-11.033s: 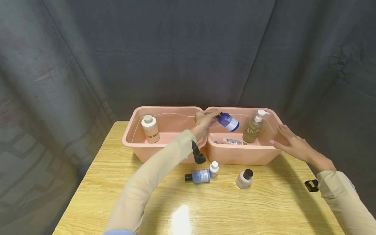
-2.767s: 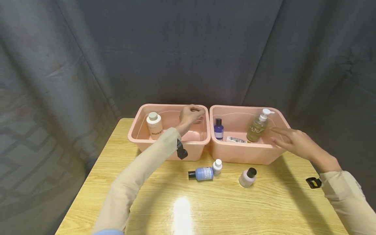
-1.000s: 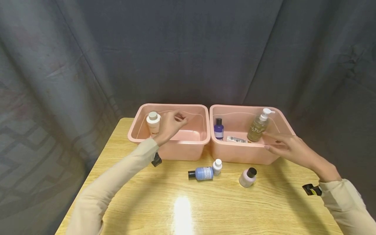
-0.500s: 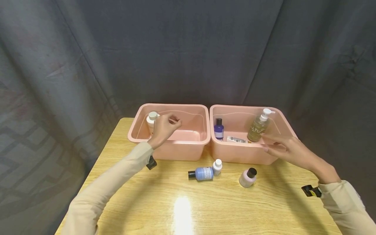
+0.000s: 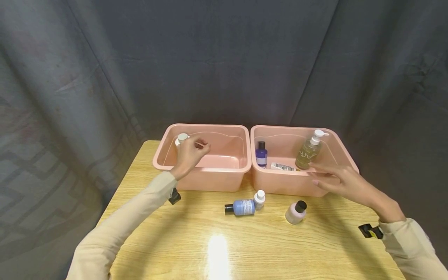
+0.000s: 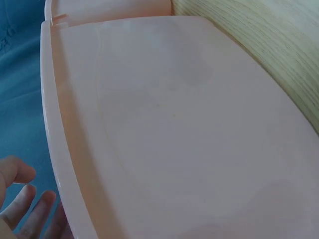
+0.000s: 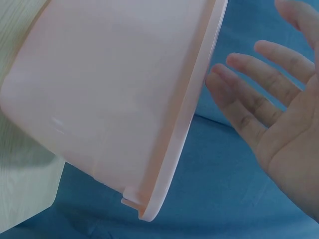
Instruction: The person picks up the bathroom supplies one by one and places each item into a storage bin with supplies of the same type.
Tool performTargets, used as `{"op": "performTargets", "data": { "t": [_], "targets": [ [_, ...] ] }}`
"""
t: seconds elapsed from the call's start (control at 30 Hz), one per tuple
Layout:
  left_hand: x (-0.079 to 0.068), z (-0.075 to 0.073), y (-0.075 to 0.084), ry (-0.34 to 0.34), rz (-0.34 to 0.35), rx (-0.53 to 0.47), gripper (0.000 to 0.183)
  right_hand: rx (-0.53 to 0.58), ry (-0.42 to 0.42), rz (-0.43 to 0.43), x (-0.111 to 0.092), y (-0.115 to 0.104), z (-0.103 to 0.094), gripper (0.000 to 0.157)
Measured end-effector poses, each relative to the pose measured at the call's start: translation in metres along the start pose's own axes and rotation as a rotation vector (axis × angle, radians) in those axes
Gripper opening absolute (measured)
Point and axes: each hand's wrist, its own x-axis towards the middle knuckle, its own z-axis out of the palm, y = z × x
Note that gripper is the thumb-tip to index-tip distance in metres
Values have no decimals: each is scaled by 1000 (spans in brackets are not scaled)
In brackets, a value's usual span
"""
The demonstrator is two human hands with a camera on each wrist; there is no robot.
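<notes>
Pale-capped white bottle [image 5: 177,142], in the left portion of the left pink bin [image 5: 224,161], largely hidden behind the left hand; contact between the two cannot be told. Green-tinted pump bottle [image 5: 306,153], white pump head, in the right portion of the right pink bin [image 5: 287,184], just beside the right hand's fingertips. Left hand [image 5: 189,153]: raised over the left bin's front rim, fingers loosely curled with the thumb apart from them in the left-wrist view, grip unloaded; forearm slanting in from the lower left. Right hand [image 5: 344,181]: at the right bin's front right corner, fingers extended and slightly spread, thumb lower than the fingers, grip likewise unloaded; forearm rising from the lower right. Both arms in cream sleeves [image 5: 129,217], a black device [image 5: 174,196] at each wrist. Also in the right bin: dark blue bottle [image 5: 261,156], black cap, upright at the left; white printed tube [image 5: 282,167], lying at the front. On the bench [image 5: 266,249], before the bins: light blue bottle [image 5: 241,207], on its side, black cap leftward; small white bottle [image 5: 259,199], upright, just beside its base; pale pink bottle [image 5: 294,214], black cap, farther right. Backdrop: dark grey curtain [image 5: 224,62].
</notes>
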Motion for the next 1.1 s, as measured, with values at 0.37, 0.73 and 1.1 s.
{"op": "performTargets", "data": {
  "t": [0.37, 0.73, 1.1],
  "targets": [
    [-3, -13, -10, 55, 34, 89, 12, -60, 46, -23, 0, -6, 2, 50],
    [-13, -26, -21, 98, 68, 103, 9, -17, 11, -14, -3, -9, 5, 51],
    [-19, -41, -42, 154, 100, 172, 21, 80, -35, -8, -5, -18, 8, 44]
  ]
}}
